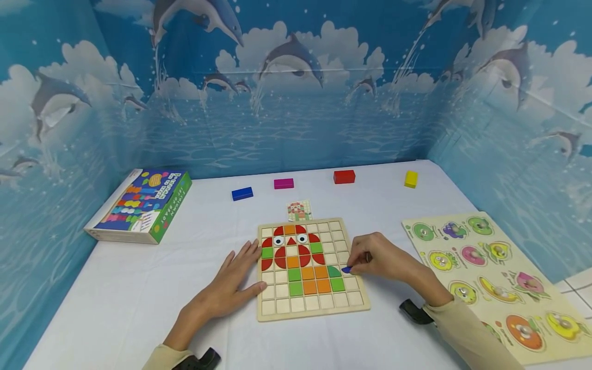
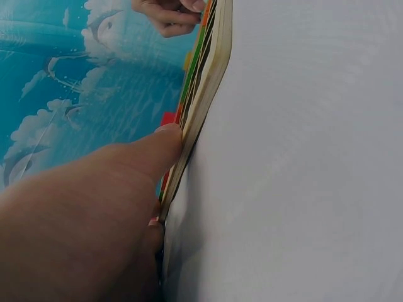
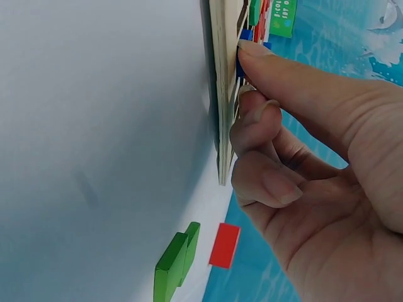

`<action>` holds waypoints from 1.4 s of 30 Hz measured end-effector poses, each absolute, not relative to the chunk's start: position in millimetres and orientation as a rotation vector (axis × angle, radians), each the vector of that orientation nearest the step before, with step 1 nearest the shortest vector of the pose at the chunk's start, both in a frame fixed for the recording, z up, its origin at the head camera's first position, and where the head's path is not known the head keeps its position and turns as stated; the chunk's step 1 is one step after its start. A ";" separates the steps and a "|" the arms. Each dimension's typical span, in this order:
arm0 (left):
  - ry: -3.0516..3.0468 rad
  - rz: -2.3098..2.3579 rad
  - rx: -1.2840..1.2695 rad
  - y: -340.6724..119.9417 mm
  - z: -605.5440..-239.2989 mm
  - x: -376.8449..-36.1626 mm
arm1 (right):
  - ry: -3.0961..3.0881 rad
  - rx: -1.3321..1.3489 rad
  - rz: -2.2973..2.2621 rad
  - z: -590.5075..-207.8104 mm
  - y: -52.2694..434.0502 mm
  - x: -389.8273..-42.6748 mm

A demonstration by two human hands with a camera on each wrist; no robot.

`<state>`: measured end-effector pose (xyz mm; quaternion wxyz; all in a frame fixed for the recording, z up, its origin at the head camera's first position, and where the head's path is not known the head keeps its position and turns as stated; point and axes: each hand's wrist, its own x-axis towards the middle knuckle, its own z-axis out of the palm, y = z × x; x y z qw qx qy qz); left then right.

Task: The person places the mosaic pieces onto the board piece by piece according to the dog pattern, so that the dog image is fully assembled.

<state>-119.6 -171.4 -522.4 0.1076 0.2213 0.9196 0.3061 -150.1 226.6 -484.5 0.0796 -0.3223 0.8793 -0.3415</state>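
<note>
Blue piece, pinched by R hand, is sitting at frame centre-right over the board, just right of the green tile. L hand is lying flat, fingers spread, pressing the board's left edge; R hand nearer.

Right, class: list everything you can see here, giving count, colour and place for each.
Grid board: one, wooden, table centre, part-filled with coloured tiles.
Blue tile: one, at board's right side.
Pattern card: one, behind board.
Blocks: four, blue, magenta, red, yellow, along the back.
Box: one, green-edged, left.
Peg puzzle: one, pale, right.
Left hand: flat against board's left edge.
Right hand: pinching the blue tile.
</note>
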 end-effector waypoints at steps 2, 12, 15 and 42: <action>2.708 0.899 0.654 -171.3 -522.4 -119.8 | 2.626 -0.972 -1.016 -485.1 226.4 -149.9; 2.713 0.892 0.658 -171.5 -522.5 -120.2 | 2.556 -1.054 -1.012 -483.6 223.1 -147.7; 2.712 0.899 0.668 -171.4 -521.8 -119.9 | 2.550 -1.049 -1.013 -483.3 223.4 -147.6; 2.708 0.910 0.672 -171.2 -521.1 -118.4 | 2.618 -0.999 -0.969 -480.2 231.7 -149.2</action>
